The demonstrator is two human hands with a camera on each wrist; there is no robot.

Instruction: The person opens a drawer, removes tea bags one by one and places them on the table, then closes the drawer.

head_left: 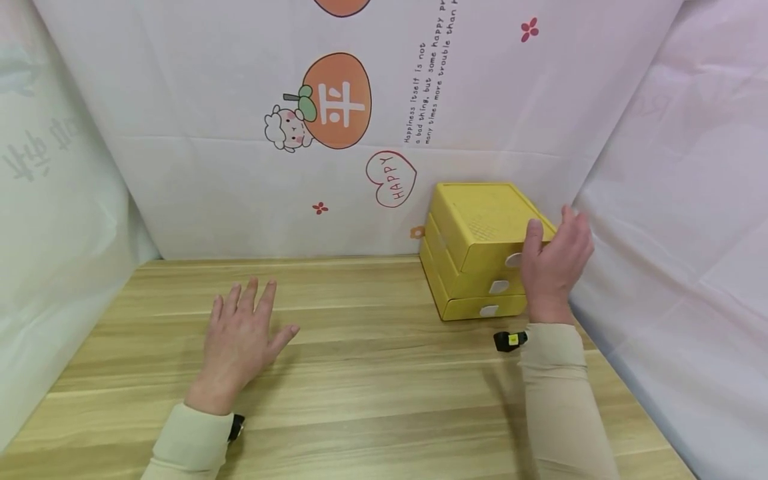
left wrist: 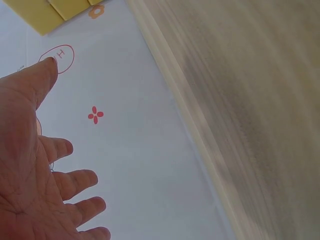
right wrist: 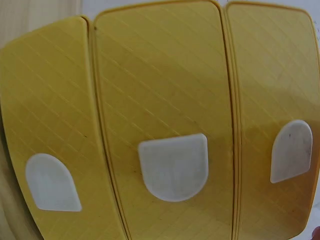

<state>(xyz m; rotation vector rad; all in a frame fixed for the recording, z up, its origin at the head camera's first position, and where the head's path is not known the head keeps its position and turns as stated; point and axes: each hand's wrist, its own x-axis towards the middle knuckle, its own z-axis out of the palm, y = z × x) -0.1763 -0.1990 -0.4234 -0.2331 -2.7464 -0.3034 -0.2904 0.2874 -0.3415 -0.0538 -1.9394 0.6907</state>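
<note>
A yellow three-drawer box (head_left: 492, 210) stands at the back right of the table, each drawer front bearing a pale tab. All drawers look closed. My right hand (head_left: 555, 263) is raised at the box's front right corner, thumb apart from the fingers, hiding part of the front; whether it touches is unclear. The right wrist view faces the drawer fronts, with a white tab (right wrist: 175, 167) on the middle one and a bit of finger at the lower right edge. Well left of the box, my left hand (head_left: 243, 337) hovers palm down with fingers spread, holding nothing.
The wood-grain table (head_left: 360, 400) reaches back to a white printed sheet (head_left: 240, 193). More white sheeting (head_left: 678, 213) hangs on the right, close to the box, and on the left. A black wrist device (head_left: 509, 341) sits by the right cuff.
</note>
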